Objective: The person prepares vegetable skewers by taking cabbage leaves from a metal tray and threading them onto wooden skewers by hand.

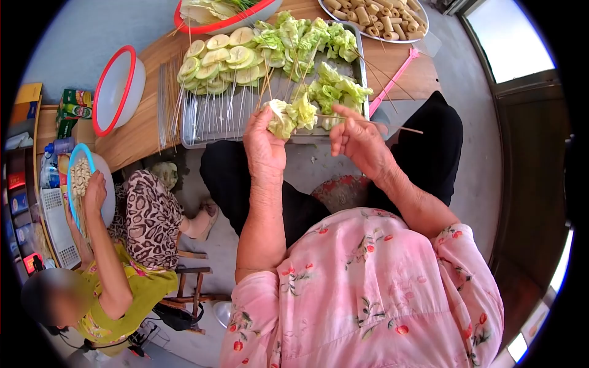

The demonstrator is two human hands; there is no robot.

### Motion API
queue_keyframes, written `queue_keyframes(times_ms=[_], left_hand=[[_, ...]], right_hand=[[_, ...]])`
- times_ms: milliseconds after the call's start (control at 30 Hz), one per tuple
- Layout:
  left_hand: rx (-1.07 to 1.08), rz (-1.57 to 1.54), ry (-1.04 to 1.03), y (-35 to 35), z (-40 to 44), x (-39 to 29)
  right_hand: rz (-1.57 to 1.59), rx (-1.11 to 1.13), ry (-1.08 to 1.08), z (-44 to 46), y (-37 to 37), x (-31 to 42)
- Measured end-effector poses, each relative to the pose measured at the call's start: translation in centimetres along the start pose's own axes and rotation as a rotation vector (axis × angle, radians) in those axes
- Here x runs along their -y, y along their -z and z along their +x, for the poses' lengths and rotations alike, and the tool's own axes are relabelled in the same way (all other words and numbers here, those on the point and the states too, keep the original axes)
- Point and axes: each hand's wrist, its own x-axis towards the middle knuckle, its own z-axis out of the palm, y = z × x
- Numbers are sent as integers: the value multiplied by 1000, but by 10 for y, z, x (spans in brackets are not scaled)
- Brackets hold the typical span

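My left hand [265, 138] is closed around pale green lettuce leaves [291, 118], bunched on a thin wooden skewer [408, 129]. The skewer runs out to the right, past the fingers of my right hand [359, 138]. That hand is curled about the stick with its index finger partly raised; the exact grip is partly hidden. Just beyond both hands lies a metal tray [190, 132]. On it are skewered round pale green slices [218, 58], rows of skewered lettuce [307, 40] and a looser lettuce pile [337, 91] close to my right hand.
Bare skewers [167, 101] lie left of the tray on the wooden table [119, 144]. A red-rimmed bowl [116, 92], a plate of tube-shaped pieces [386, 21] and a pink stick [396, 80] surround it. At left, a seated person [113, 276] reaches into a blue-rimmed bowl [101, 178].
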Motion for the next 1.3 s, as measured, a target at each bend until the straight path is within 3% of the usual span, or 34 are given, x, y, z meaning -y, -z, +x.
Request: queue_keyframes(times_ms=[100, 167, 200, 267, 300, 367, 433, 533, 567, 633, 767, 833, 900, 1033, 1133, 1300], left_hand=[[-20, -15, -43, 1, 6, -15], [-26, -7, -66, -5, 6, -28], [-3, 33, -81, -9, 4, -36], [57, 145, -82, -6, 10, -47], [69, 140, -93, -5, 10, -51], [103, 196, -60, -9, 13, -62], [127, 182, -36, -12, 19, -70], [180, 210, -24, -10, 37, -75], [188, 205, -21, -10, 41, -76], [189, 268, -32, -14, 49, -77], [267, 225, -24, -23, 54, -72], [280, 178, 53, -22, 55, -68], [309, 203, 82, -20, 56, -67], [341, 309, 97, -18, 62, -67], [334, 333, 77, -13, 68, -70], [148, 239, -29, -7, 76, -77]], right_hand=[[-141, -15, -147, -14, -3, -1], [-634, 57, -230, -29, -18, 8], [-639, 63, -224, -31, -23, 13], [-1195, 94, 775, -32, -32, 22], [-1201, 96, 792, -32, -33, 28], [-1590, -88, 949, -27, -37, 45], [-1586, -184, 847, -26, -28, 39], [-1109, -24, 174, -31, -14, 35], [-1114, -32, 176, -34, -13, 34], [-972, -12, -76, -39, -17, 35], [-977, -77, 90, -46, -18, 22], [-963, -100, 80, -48, -19, 21], [-719, -224, -25, -50, -19, 18], [-660, -337, 43, -37, -18, 19], [-627, -406, 100, -14, -26, 22], [-470, -388, 58, 29, -43, 17]])
